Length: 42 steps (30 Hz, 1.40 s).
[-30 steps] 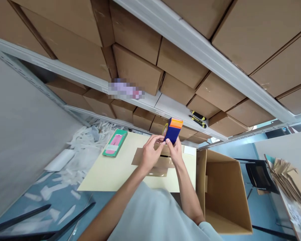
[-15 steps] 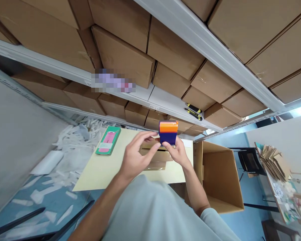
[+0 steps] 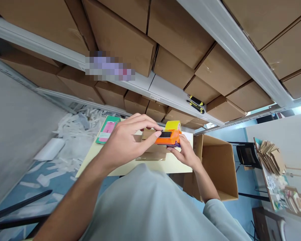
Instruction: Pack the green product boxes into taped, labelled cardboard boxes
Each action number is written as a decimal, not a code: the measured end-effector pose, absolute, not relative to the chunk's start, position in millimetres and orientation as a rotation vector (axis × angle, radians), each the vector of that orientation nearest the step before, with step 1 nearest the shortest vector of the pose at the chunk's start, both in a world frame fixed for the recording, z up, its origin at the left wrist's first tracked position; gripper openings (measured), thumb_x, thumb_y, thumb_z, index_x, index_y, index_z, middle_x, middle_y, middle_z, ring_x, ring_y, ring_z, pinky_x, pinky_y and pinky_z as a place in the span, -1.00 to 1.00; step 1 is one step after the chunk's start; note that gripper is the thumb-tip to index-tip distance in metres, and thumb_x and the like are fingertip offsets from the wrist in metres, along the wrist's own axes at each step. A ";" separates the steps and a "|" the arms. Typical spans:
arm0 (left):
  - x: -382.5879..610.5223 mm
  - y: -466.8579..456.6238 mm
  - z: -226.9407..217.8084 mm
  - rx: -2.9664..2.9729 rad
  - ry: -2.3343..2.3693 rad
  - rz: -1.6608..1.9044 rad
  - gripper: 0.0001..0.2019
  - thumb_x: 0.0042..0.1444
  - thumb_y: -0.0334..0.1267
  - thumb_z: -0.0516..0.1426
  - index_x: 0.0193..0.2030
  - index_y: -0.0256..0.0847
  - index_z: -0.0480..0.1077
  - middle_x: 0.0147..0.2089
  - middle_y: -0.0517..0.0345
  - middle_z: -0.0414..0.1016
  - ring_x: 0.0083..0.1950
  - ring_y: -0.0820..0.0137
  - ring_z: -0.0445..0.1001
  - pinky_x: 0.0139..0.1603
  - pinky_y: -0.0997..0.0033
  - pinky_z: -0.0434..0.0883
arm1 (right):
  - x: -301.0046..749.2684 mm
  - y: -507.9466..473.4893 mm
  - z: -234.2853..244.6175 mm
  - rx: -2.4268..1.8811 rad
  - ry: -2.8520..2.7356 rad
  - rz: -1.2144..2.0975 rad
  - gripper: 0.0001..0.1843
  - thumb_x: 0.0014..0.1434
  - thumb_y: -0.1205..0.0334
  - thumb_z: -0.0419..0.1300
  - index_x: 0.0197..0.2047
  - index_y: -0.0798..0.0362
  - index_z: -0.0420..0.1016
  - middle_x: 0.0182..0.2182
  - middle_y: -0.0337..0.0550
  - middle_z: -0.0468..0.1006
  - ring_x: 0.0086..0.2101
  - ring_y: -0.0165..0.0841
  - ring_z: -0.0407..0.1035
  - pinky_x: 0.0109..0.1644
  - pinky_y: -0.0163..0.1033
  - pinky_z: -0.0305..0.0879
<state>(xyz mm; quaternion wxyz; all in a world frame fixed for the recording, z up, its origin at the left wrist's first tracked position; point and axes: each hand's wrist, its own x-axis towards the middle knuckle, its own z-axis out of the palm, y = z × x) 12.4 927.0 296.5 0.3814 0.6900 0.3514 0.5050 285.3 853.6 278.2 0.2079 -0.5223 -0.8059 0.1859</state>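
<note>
An orange and dark-blue tape dispenser (image 3: pixel 175 138) with a black strip on top is held above the table, in front of my body. A yellow roll of tape (image 3: pixel 173 125) shows at its far side. My right hand (image 3: pixel 187 153) grips its right end, thumb below. At the left end, my left hand (image 3: pixel 130 142) pinches with thumb and fingertips; whether a tape end lies between them is hidden. Below the dispenser is a brown cardboard box (image 3: pixel 154 156), partly covered by my hands, with shiny tape along its near side.
A green package with a pink window (image 3: pixel 107 129) lies at the left of the pale table (image 3: pixel 90 160). Right of the table stands a large open carton (image 3: pixel 219 164). Shelves of boxes (image 3: pixel 174 63) rise ahead, with two yellow-black cutters (image 3: pixel 196 103). White scraps (image 3: pixel 77 134) cover the floor at left.
The dispenser has turned in my right hand, so its black strip and yellow roll now show. My left hand has closed onto its left end. The view has shifted slightly.
</note>
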 end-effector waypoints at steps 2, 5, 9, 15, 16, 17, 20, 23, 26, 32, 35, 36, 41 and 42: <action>14.3 926.5 290.3 1.762 0.897 1.255 -0.82 0.36 -0.05 0.26 -0.22 0.04 0.68 -0.18 0.11 0.70 -0.11 0.17 0.62 0.04 0.07 0.66 | 289.0 851.0 276.7 -1.462 -2.279 0.538 -0.68 0.55 -0.09 0.31 0.15 -0.06 0.58 0.01 0.07 0.72 0.04 -0.01 0.58 0.28 0.17 0.52; 18.0 924.7 278.4 1.739 0.904 1.206 -0.83 0.35 -0.05 0.27 -0.23 0.04 0.67 -0.18 0.09 0.69 -0.11 0.17 0.61 0.05 0.10 0.65 | 294.0 847.1 274.2 -1.457 -2.290 0.622 -0.68 0.55 -0.12 0.29 0.08 -0.05 0.59 -0.03 0.07 0.73 0.02 -0.02 0.59 0.26 0.15 0.54; 28.1 914.5 251.6 1.619 1.002 1.142 -0.82 0.34 -0.05 0.26 -0.22 -0.01 0.66 -0.20 0.09 0.68 -0.13 0.20 0.58 0.00 0.18 0.62 | 296.9 839.7 263.5 -1.597 -2.162 0.841 -0.60 0.48 -0.22 0.31 0.02 -0.05 0.64 -0.10 0.00 0.73 -0.09 -0.09 0.59 0.16 0.06 0.58; 41.7 877.7 189.7 1.374 1.215 0.994 -0.77 0.33 -0.03 0.24 -0.20 -0.08 0.64 -0.22 0.12 0.67 -0.24 0.31 0.53 -0.13 0.32 0.55 | 289.0 820.8 224.8 -1.794 -1.687 1.486 -0.32 0.34 -0.47 0.33 -0.02 0.04 0.69 -0.30 -0.15 0.69 -0.32 -0.22 0.57 -0.19 -0.16 0.52; 40.5 871.4 180.3 1.324 1.238 0.964 -0.77 0.32 -0.02 0.25 -0.20 -0.08 0.65 -0.22 0.13 0.68 -0.24 0.30 0.54 -0.13 0.33 0.56 | 289.5 818.4 221.2 -1.813 -1.676 1.536 -0.31 0.32 -0.49 0.34 -0.03 0.04 0.69 -0.31 -0.16 0.69 -0.32 -0.22 0.57 -0.20 -0.18 0.49; 38.2 866.0 171.8 1.266 1.260 0.939 -0.77 0.30 -0.01 0.26 -0.20 -0.09 0.65 -0.22 0.13 0.69 -0.23 0.30 0.56 -0.12 0.33 0.57 | 291.7 817.0 219.6 -1.838 -1.703 1.561 -0.32 0.31 -0.48 0.36 -0.05 0.04 0.69 -0.31 -0.18 0.69 -0.31 -0.23 0.56 -0.21 -0.20 0.47; 27.4 857.5 151.3 1.076 1.359 0.922 -0.76 0.25 0.02 0.30 -0.19 -0.10 0.66 -0.20 0.11 0.72 -0.19 0.26 0.63 -0.07 0.29 0.62 | 307.0 821.8 226.3 -1.951 -1.869 1.572 -0.39 0.28 -0.43 0.41 -0.17 0.02 0.68 -0.38 -0.23 0.65 -0.36 -0.27 0.50 -0.28 -0.25 0.36; 22.4 862.6 131.8 0.920 1.433 0.953 -0.73 0.20 0.05 0.37 -0.19 -0.11 0.66 -0.20 0.10 0.72 -0.17 0.21 0.66 -0.02 0.22 0.67 | 327.9 843.8 239.8 -2.011 -1.947 1.640 -0.40 0.29 -0.42 0.40 -0.29 0.01 0.62 -0.47 -0.25 0.60 -0.44 -0.32 0.45 -0.36 -0.27 0.26; 34.2 876.4 105.8 0.768 1.388 0.973 -0.73 0.12 0.01 0.42 -0.23 -0.14 0.63 -0.24 0.08 0.69 -0.16 0.21 0.66 -0.02 0.19 0.71 | 342.5 880.3 244.7 -1.989 -1.923 1.821 -0.38 0.29 -0.42 0.41 -0.24 0.05 0.64 -0.42 -0.18 0.69 -0.45 -0.34 0.50 -0.35 -0.29 0.33; 68.8 895.8 54.4 0.449 1.332 0.982 -0.73 0.07 -0.09 0.42 -0.26 -0.22 0.55 -0.27 0.11 0.61 -0.12 0.30 0.66 0.10 0.15 0.73 | 346.2 945.1 218.8 -1.980 -2.008 1.958 -0.31 0.21 -0.49 0.45 -0.26 0.07 0.65 -0.42 -0.14 0.73 -0.43 -0.34 0.57 -0.35 -0.30 0.39; 74.2 897.4 40.5 0.389 1.347 0.971 -0.79 0.08 -0.17 0.39 -0.28 -0.24 0.53 -0.27 0.12 0.61 -0.12 0.33 0.66 0.10 0.18 0.72 | 344.7 957.0 200.5 -1.976 -2.020 2.024 -0.28 0.18 -0.54 0.43 -0.29 0.05 0.63 -0.44 -0.16 0.72 -0.42 -0.32 0.58 -0.33 -0.29 0.41; 75.2 897.6 36.9 0.370 1.361 0.967 -0.82 0.09 -0.20 0.38 -0.28 -0.24 0.53 -0.26 0.11 0.61 -0.12 0.34 0.65 0.09 0.20 0.72 | 344.5 958.8 194.5 -1.979 -2.034 2.030 -0.28 0.18 -0.54 0.42 -0.32 0.05 0.62 -0.44 -0.17 0.71 -0.41 -0.32 0.57 -0.32 -0.29 0.41; 79.7 899.3 20.0 0.280 1.394 0.943 -0.86 0.13 -0.27 0.37 -0.30 -0.24 0.51 -0.27 0.13 0.60 -0.19 0.39 0.63 0.06 0.24 0.72 | 345.8 961.7 166.4 -2.011 -2.089 1.996 -0.28 0.17 -0.54 0.41 -0.39 0.04 0.57 -0.46 -0.18 0.68 -0.43 -0.35 0.50 -0.31 -0.28 0.37; 80.4 900.0 16.3 0.272 1.391 0.941 -0.84 0.13 -0.27 0.38 -0.29 -0.24 0.51 -0.29 0.14 0.59 -0.20 0.39 0.63 0.05 0.23 0.73 | 346.3 961.9 161.6 -2.016 -2.079 1.999 -0.28 0.16 -0.54 0.40 -0.39 0.04 0.57 -0.46 -0.18 0.67 -0.44 -0.35 0.49 -0.32 -0.27 0.37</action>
